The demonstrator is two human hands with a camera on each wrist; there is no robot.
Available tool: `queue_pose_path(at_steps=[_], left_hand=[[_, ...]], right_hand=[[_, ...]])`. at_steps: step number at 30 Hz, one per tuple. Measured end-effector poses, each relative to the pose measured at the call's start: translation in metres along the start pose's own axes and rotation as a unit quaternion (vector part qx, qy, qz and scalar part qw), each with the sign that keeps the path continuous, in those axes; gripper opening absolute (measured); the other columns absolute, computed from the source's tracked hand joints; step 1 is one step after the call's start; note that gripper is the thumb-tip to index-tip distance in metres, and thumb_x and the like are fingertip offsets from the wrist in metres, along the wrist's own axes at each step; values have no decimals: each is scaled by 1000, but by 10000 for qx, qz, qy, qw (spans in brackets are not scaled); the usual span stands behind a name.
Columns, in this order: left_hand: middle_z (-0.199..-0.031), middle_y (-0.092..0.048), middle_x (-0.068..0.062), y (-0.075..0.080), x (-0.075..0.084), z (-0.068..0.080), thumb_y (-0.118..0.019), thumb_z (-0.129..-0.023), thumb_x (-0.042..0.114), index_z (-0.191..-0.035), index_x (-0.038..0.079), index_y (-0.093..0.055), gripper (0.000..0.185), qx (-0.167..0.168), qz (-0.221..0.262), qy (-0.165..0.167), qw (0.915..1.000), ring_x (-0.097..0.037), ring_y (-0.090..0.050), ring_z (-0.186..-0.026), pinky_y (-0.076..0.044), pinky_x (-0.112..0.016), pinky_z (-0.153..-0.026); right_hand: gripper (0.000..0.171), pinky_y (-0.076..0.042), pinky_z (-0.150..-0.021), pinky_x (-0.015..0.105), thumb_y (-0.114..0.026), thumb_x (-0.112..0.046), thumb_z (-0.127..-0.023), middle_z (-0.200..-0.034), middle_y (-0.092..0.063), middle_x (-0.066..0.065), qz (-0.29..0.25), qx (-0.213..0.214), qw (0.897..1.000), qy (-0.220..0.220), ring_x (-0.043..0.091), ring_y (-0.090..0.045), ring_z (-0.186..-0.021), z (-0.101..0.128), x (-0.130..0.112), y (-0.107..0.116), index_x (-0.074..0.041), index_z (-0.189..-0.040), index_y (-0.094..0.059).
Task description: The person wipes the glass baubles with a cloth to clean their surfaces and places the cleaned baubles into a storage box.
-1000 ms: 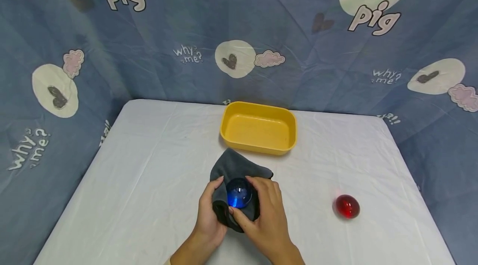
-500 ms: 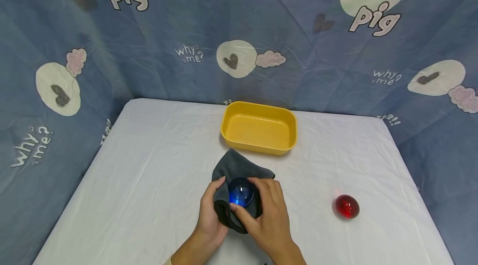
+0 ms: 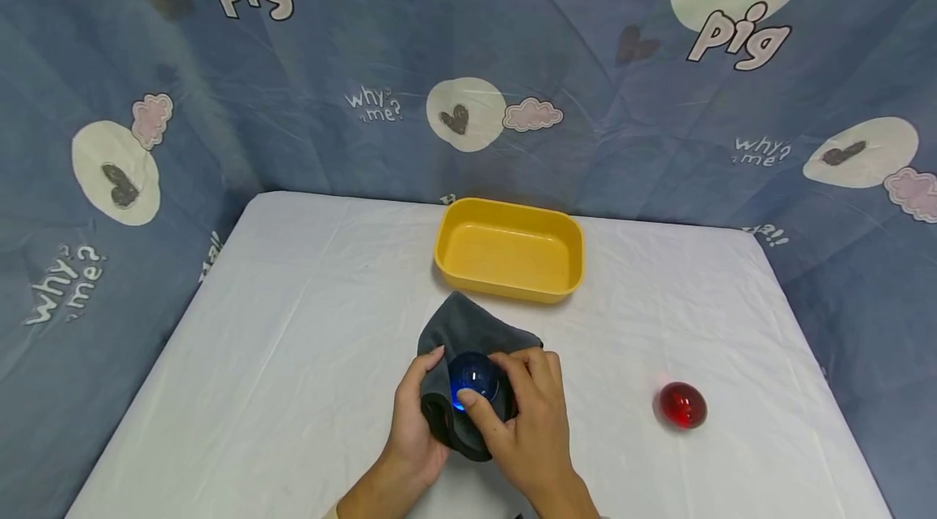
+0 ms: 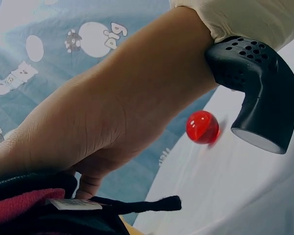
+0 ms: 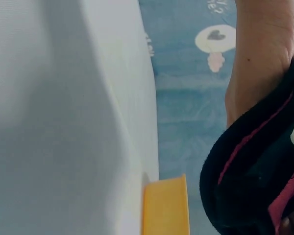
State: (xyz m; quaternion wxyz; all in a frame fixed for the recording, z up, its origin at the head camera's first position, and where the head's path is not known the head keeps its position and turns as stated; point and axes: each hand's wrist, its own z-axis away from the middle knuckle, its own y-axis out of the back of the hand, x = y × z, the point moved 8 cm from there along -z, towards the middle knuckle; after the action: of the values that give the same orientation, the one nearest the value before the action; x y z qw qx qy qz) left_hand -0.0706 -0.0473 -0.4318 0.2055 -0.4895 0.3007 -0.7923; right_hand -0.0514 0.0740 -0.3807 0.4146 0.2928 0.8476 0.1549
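My left hand (image 3: 414, 429) cups a dark grey cloth (image 3: 467, 325) from the left, thumb along its edge. A clear blue ball (image 3: 474, 374) lies in the folds. From the right, my right hand (image 3: 533, 425) grips the ball, thumb on its front and index finger near its top; its other fingers are partly hidden. In the left wrist view, the cloth's black loop (image 4: 157, 203) and white label (image 4: 76, 204) show beside a pink part. The right wrist view has the cloth's dark folded side (image 5: 250, 161) with pink edging.
A yellow rectangular tray (image 3: 505, 291) stands behind the cloth at the far side of the white-covered table (image 3: 293, 389). To the right lies a clear red ball (image 3: 682, 405). A blue patterned curtain (image 3: 329, 39) closes off the back and sides.
My right thumb has shifted up from the ball's lower edge onto its front. Both hands, with cloth and ball, sit very slightly farther right in the view. Tray and red ball stay put.
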Motion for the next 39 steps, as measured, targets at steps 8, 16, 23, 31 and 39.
queue_pose_path(at_steps=[8, 16, 23, 31, 39], left_hand=[[-129, -61, 0, 0, 3, -1, -37, -108, 40, -139, 8, -43, 44, -17, -24, -100, 9999, -13, -61, -116, -51, -28, -101], [-126, -65, 1, 2, 3, -1, -38, -108, 39, -138, 11, -48, 42, 94, -14, -50, 9999, -13, -63, -115, -51, -29, -101], [-126, -64, 2, 1, 3, -1, -38, -108, 39, -138, 9, -45, 43, 138, 24, -65, 9999, -11, -61, -115, -49, -27, -101], [-127, -62, 1, 2, 2, -1, -39, -107, 42, -141, 8, -41, 47, 125, -58, 14, 9999, -12, -61, -115, -50, -28, -101], [-135, -48, -2, 2, 1, -1, -39, -107, 41, -145, 8, -29, 51, 171, -105, -55, 9998, -11, -56, -117, -48, -27, -103]], right_hand=[[62, -45, -92, 35, -77, -49, -93, -120, -60, 0, 31, -494, 9987, -149, 19, -48, -110, 4, 0, -5, -9, -139, -63], [70, -43, -100, 40, -78, -45, -93, -131, -56, 6, 63, -618, 9980, 152, 24, -50, -117, 4, -4, -6, -11, -149, -53], [64, -42, -99, 38, -79, -42, -94, -128, -58, 6, 48, -597, 9978, 274, 23, -51, -115, 2, -6, -4, -8, -143, -58], [57, -43, -91, 34, -77, -46, -94, -121, -61, 4, 99, -484, 9983, 315, 21, -51, -105, -2, -7, -2, -5, -133, -64], [50, -44, -85, 38, -70, -52, -98, -108, -60, 3, 74, -154, 9997, 198, 22, -49, -101, -1, -3, 1, -7, -119, -73]])
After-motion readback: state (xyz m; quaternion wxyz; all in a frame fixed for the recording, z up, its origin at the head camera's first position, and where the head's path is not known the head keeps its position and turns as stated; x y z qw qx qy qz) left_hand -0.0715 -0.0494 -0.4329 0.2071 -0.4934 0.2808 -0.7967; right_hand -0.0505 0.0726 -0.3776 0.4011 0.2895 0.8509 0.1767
